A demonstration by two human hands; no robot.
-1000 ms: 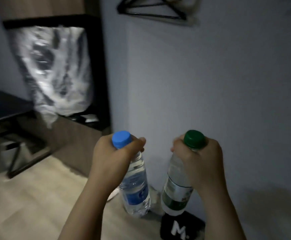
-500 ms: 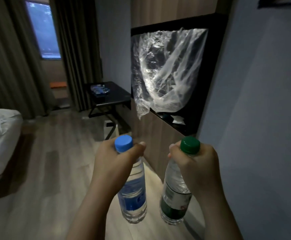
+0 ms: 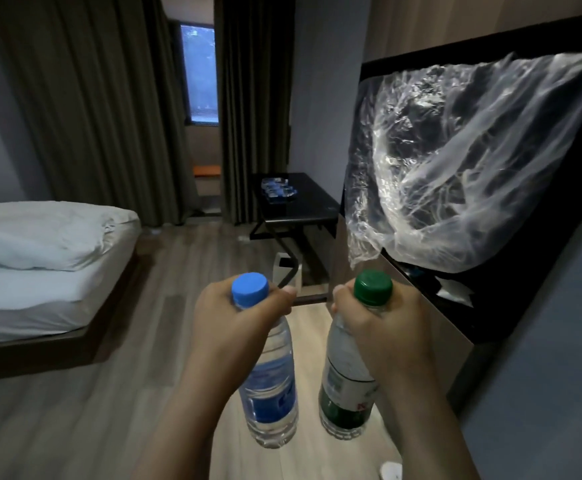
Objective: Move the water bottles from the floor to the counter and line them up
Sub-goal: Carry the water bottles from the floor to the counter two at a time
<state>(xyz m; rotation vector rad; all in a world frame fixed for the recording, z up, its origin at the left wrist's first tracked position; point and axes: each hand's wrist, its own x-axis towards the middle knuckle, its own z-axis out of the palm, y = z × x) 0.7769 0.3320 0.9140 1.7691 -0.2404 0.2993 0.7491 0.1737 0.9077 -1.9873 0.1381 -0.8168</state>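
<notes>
Carrying mid-task, the left hand point(image 3: 237, 327) is gripping a clear blue-capped plastic bottle point(image 3: 274, 396), the right hand point(image 3: 383, 330) a green-capped plastic bottle point(image 3: 343, 393); next, seemingly, standing both on the dark right bench point(image 3: 421, 282).

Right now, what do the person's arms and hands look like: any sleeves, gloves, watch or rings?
The left hand and right hand are bare, with no gloves, and no ring shows on them. The left forearm and right forearm are uncovered down to the frame's bottom edge: no sleeve, watch or band shows. The light is dim, so small details could be missed.
</notes>
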